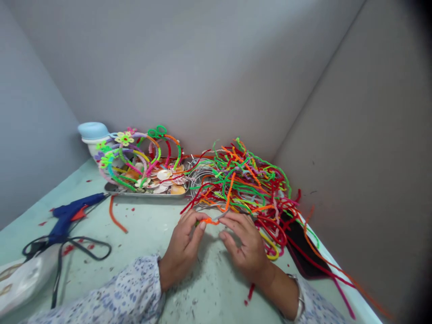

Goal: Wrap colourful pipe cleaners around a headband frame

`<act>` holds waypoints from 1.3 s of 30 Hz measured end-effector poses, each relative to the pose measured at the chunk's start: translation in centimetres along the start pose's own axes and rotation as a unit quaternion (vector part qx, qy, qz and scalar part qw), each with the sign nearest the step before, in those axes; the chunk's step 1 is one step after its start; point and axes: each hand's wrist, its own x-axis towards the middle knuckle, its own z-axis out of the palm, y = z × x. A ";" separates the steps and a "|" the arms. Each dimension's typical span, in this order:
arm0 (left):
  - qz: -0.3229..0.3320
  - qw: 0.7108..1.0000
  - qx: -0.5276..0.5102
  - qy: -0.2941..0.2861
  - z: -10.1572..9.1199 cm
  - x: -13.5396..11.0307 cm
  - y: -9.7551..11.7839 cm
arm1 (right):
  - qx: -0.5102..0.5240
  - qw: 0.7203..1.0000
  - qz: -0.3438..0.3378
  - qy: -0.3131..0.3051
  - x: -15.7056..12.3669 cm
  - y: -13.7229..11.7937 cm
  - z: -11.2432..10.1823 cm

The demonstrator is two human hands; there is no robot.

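ok so the orange fuzzy strand [211, 221] is sitting front-right of the shell tray [148, 195], left hand [182, 245] pinching it. The right hand [245, 246] is curling beside it, thumb apart; can't tell if it's gripping. Messy pipe cleaners [249, 180] are sprawling right of the tray, blue glue gun [65, 220] lying front-left.

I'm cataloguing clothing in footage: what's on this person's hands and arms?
The left hand and right hand are ungloved. Both sleeves are pale with blue blotches; a light, shiny band, perhaps a bracelet, shows by the right cuff.
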 end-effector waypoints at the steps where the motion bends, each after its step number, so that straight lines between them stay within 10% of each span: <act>1: 0.001 1.000 -0.004 0.001 0.0 0.0 0.0 | -0.007 1.000 0.000 -0.009 0.0 0.0 0.1; 22: 0.013 1.000 0.028 -0.003 0.1 0.2 0.0 | 0.084 0.981 -0.161 -0.074 -0.4 -1.1 -1.1; 30: 0.006 0.999 0.033 -0.030 -0.1 0.1 0.2 | 0.109 0.994 -0.010 -0.006 -0.5 -0.3 -0.4; 39: 0.017 0.997 0.048 -0.064 0.0 0.0 0.5 | -0.067 0.995 -0.060 0.038 -0.4 0.5 0.5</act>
